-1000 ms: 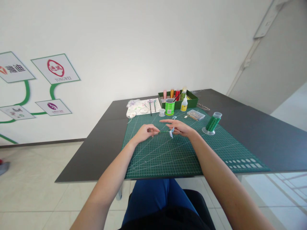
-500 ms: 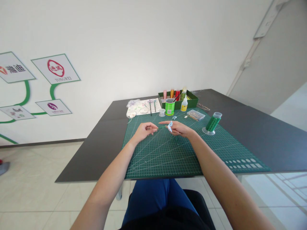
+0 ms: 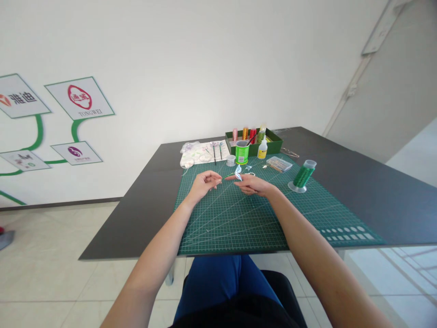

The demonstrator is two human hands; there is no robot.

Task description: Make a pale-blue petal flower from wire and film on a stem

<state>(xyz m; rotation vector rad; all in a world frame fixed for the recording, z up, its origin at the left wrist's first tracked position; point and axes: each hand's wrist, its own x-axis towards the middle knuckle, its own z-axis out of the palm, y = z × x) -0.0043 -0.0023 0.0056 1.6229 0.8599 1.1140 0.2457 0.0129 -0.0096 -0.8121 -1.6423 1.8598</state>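
My left hand [image 3: 205, 183] is closed in a pinch on the thin green stem of a small flower [image 3: 238, 172] with pale blue petals. The stem runs from these fingertips toward the right, and the petals sit at its right end. Close by, my right hand [image 3: 254, 184] stretches its index finger along the stem below the petals. Its other fingers are curled, and what they may hold is too small to make out. Both hands hover over a green cutting mat [image 3: 235, 218]. Behind the right hand lies a small pale blue petal piece [image 3: 248, 168].
A spool of green thread [image 3: 303, 176] stands on the right. At the back are a green box [image 3: 273, 146] with coloured spools, a green can [image 3: 242, 154], a glue bottle [image 3: 262, 149], a small white tub [image 3: 231, 160], a clear case [image 3: 280, 164] and a paper sheet [image 3: 196, 157].
The flower has shifted slightly left and up, and its stem now shows above the right index finger. My left hand has risen a little. A pale loop shows behind my right hand.
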